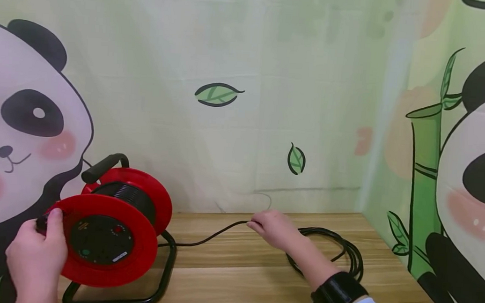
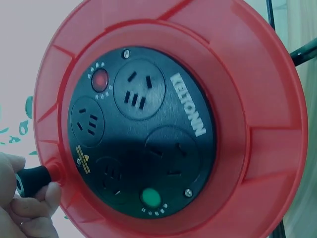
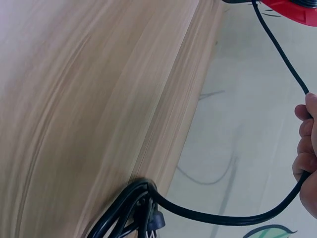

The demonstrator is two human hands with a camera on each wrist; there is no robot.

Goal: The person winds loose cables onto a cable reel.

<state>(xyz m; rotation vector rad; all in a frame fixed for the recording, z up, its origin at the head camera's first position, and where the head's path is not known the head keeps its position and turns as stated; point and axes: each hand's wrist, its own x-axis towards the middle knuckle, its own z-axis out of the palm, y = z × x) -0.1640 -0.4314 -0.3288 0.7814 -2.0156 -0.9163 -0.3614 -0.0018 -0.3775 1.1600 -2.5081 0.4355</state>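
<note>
Presently, the red cable reel (image 1: 111, 236) stands on the wooden table (image 1: 258, 284), black cable wound in its drum. Left hand (image 1: 37, 254) grips its crank knob (image 2: 30, 179); right hand (image 1: 275, 229), right of the reel, grasps the cable (image 1: 207, 238).

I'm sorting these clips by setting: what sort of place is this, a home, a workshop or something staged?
Probably a staged indoor corner, not a workshop: a wooden table stands against cartoon panda backdrop cloths, with only a red cable reel and its black cable on it.
</note>
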